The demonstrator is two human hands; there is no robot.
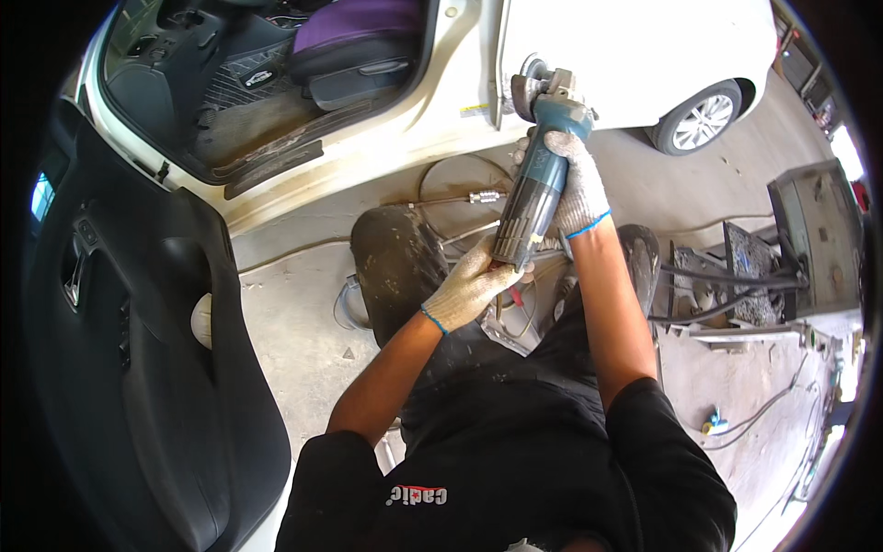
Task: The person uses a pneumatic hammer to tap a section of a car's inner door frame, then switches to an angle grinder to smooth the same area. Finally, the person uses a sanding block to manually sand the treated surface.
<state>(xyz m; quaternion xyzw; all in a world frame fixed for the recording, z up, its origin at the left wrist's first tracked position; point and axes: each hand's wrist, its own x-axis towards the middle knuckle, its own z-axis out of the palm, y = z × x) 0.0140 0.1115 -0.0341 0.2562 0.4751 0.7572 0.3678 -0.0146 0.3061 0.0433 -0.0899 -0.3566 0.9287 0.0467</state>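
A teal and black angle grinder [543,170] is held in both of my gloved hands, its head pointing away from me. My right hand [579,189] wraps round the front of its body, just behind the metal gear head. My left hand [471,287] grips the rear end of the grinder. The grinding disc [523,95] is beside a vertical panel edge on the side of the white car [625,64]; whether it touches the metal I cannot tell. Both knit gloves are off-white with blue cuffs.
An open car door [175,386] with black trim stands at my left. Beyond the sill [303,179] is a purple and black seat [359,46]. Hoses and cables [303,253] cross the concrete floor. A grey metal machine [814,239] with thick black cables stands at right, near a rear wheel [702,121].
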